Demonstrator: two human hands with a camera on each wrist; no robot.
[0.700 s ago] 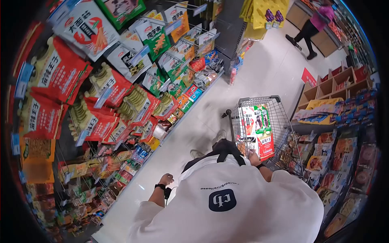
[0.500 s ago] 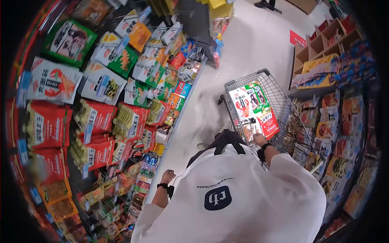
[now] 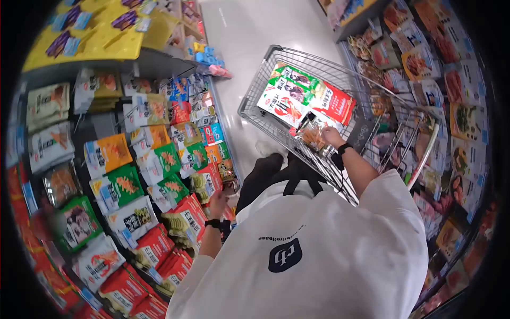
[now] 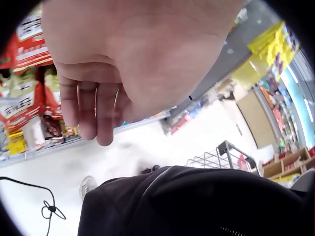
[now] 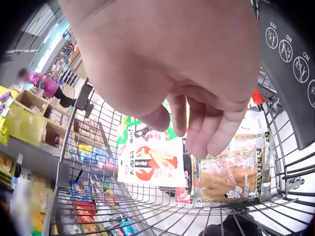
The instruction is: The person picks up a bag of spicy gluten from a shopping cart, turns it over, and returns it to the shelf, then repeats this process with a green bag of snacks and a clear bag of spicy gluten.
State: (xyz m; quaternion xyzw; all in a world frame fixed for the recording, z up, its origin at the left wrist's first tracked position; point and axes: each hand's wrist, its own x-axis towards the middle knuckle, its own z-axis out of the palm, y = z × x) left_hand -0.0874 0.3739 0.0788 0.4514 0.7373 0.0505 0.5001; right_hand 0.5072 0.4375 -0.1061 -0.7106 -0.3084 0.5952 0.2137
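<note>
My right hand [image 3: 333, 137] is inside a wire shopping cart [image 3: 273, 49], just over a clear packet of brown snacks [image 3: 312, 133]. In the right wrist view its fingers hang loosely bent above the clear packets [image 5: 229, 179], with no packet gripped between them. Beside these lie a white packet with a red crayfish picture [image 5: 150, 164], green-and-white packets [image 3: 295, 87] and a red packet [image 3: 334, 103]. Low at my left side, the left hand [image 3: 217, 204] hangs relaxed and holds nothing. The left wrist view shows its fingers [image 4: 88, 113] loosely bent above the floor.
Snack racks [image 3: 122, 186] run along the left, with a yellow display [image 3: 90, 37] beyond them. Another rack of packets [image 3: 425, 69] lines the right, close to the cart. Pale floor [image 3: 249, 21] stretches ahead. A person in a pink top [image 5: 44, 83] is in the distance.
My view has turned and shifted along the aisle, bringing the yellow display to the upper left. The cart now appears higher and rotated, with my right hand still over its packets. The left hand stays low.
</note>
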